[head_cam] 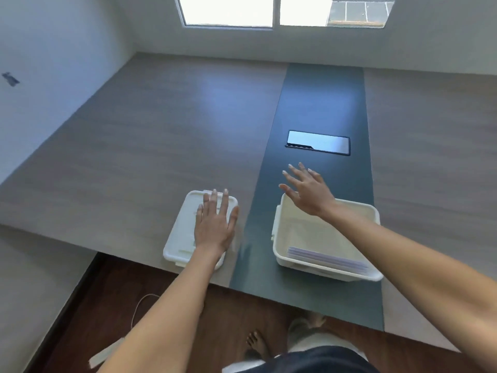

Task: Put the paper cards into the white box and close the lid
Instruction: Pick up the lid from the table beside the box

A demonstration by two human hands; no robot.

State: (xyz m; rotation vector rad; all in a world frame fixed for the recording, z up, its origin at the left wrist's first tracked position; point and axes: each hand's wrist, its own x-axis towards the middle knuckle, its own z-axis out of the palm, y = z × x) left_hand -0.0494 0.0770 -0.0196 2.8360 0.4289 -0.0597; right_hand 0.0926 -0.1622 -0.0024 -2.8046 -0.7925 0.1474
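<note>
Evidently the cards are already in and the lid is the step in hand: the left hand (213, 227) lies flat, fingers spread, on the white rectangular plastic lid (185, 232), which rests on the grey wood-grain table (134, 146) well to the left of the open white plastic box (285, 238). The right hand (309, 192) hovers open and empty above the box's far left corner, gripping nothing. The pale lilac paper cards (326, 259) lie stacked inside the box against its near wall. To do this well, I would curl the left fingers under a lid edge instead of pressing on top, carry it level across the dark green strip (317, 103) that runs down the table, and let the right hand steady the box rim so it does not slide. Square the corners first, then press the edges down until the clips seat; cards leaning up could foul the rim, so flatten them beforehand. Counted: one box, one lid, two hands, and perhaps four or five cards, though their edges blur together too much for a sure number.
</note>
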